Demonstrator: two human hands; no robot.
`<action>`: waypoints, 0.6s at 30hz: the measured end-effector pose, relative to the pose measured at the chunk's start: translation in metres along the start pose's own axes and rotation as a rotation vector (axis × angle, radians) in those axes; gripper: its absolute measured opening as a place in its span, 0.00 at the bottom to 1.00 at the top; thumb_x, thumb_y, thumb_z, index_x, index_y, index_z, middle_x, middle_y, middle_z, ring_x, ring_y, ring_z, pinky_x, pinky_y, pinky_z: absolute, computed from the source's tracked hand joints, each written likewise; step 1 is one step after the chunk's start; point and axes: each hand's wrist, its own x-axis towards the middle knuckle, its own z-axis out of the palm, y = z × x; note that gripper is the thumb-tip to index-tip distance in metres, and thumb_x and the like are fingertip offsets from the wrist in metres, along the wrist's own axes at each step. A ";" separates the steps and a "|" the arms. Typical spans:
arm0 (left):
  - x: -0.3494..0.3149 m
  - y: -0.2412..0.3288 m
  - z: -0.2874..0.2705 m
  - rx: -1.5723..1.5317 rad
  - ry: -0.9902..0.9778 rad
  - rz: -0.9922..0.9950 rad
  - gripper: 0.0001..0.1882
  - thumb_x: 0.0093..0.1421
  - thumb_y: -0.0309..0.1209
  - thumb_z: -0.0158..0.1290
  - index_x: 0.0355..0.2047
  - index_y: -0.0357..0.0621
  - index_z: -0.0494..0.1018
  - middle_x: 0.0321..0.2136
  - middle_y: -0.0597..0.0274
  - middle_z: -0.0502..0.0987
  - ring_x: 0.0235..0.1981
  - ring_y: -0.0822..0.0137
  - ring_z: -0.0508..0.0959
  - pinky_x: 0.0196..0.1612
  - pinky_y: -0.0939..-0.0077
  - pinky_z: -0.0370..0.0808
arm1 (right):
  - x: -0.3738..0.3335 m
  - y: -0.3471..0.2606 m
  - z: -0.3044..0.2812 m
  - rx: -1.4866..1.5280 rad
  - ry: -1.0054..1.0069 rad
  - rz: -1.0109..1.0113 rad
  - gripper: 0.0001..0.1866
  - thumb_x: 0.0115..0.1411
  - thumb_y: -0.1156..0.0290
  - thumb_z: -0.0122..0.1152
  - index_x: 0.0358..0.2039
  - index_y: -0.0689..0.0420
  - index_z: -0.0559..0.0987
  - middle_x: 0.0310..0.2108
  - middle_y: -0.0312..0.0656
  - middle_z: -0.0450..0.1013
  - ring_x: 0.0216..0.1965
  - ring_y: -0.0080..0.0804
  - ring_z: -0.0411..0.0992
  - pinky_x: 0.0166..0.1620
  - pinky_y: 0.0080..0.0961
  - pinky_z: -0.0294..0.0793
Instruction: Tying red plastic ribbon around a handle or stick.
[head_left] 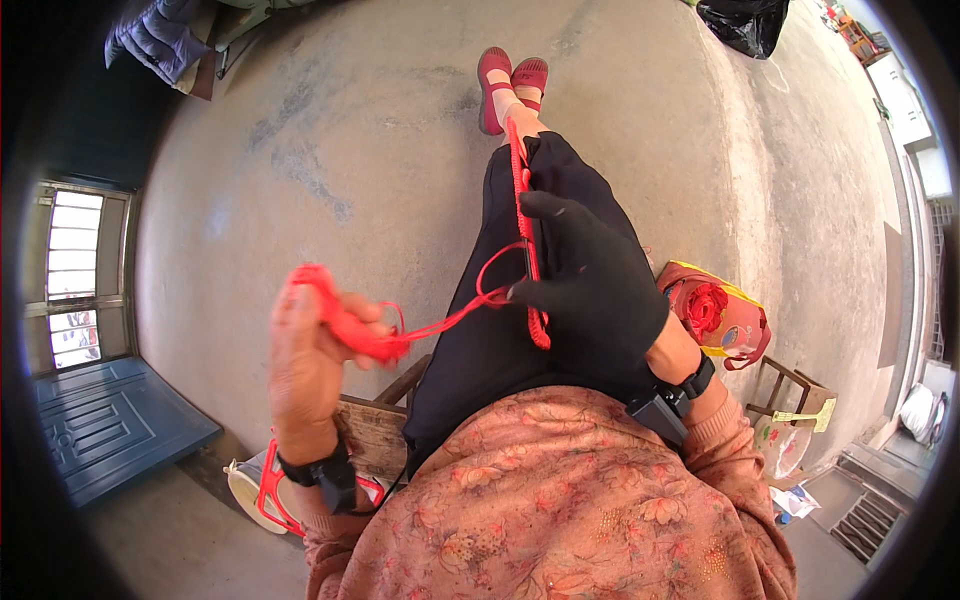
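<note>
My left hand [310, 350], bare, is closed around a bundle of red cord [345, 322] at the left of my lap. From the bundle, thin red strands [445, 327] run right and form a loose loop beside my right hand. My right hand [595, 285], in a black glove, grips a long narrow strip of red cordwork [521, 185] between thumb and fingers. That strip stands nearly in line with my legs, over my dark trousers. A short dark rod-like part shows along it near the thumb; its kind I cannot make out.
On the floor to the right stands a red bag [745, 315] with a red cord ball [706, 307]. Close by is a small wooden stool or frame [790, 385]. A wooden seat [372, 435] and red-framed item [270, 490] are at left. A blue door panel [120, 425] lies farther left.
</note>
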 end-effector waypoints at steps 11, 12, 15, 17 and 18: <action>0.011 0.026 0.003 0.293 0.195 0.306 0.15 0.66 0.33 0.48 0.50 0.39 0.67 0.38 0.47 0.78 0.36 0.60 0.81 0.26 0.77 0.77 | 0.003 0.008 -0.011 0.616 -0.201 0.098 0.06 0.61 0.72 0.52 0.31 0.61 0.74 0.31 0.40 0.73 0.34 0.28 0.72 0.40 0.24 0.71; 0.018 0.012 0.010 0.397 0.213 0.245 0.14 0.67 0.33 0.47 0.49 0.39 0.68 0.35 0.50 0.79 0.31 0.65 0.81 0.23 0.79 0.76 | -0.002 0.009 -0.015 0.894 -0.230 0.337 0.09 0.64 0.71 0.49 0.29 0.61 0.72 0.29 0.37 0.72 0.33 0.25 0.71 0.39 0.24 0.71; 0.039 -0.047 0.032 0.537 0.018 -0.023 0.16 0.61 0.29 0.55 0.48 0.40 0.69 0.26 0.64 0.76 0.24 0.78 0.74 0.25 0.83 0.71 | -0.035 0.005 -0.008 1.287 -0.069 0.526 0.08 0.64 0.71 0.50 0.29 0.59 0.72 0.26 0.37 0.71 0.32 0.26 0.71 0.37 0.23 0.70; 0.039 -0.077 0.065 0.557 -0.102 -0.140 0.23 0.53 0.27 0.62 0.49 0.41 0.69 0.24 0.71 0.72 0.25 0.82 0.70 0.30 0.82 0.70 | -0.045 -0.003 -0.006 1.267 -0.067 0.556 0.07 0.63 0.71 0.51 0.29 0.58 0.72 0.25 0.36 0.70 0.31 0.25 0.71 0.37 0.22 0.70; 0.039 -0.089 0.076 0.739 -0.165 -0.084 0.26 0.50 0.31 0.64 0.49 0.41 0.69 0.24 0.68 0.74 0.26 0.77 0.73 0.33 0.79 0.72 | -0.048 -0.007 -0.006 1.246 -0.059 0.580 0.06 0.63 0.70 0.51 0.29 0.57 0.72 0.25 0.36 0.70 0.30 0.25 0.71 0.37 0.20 0.70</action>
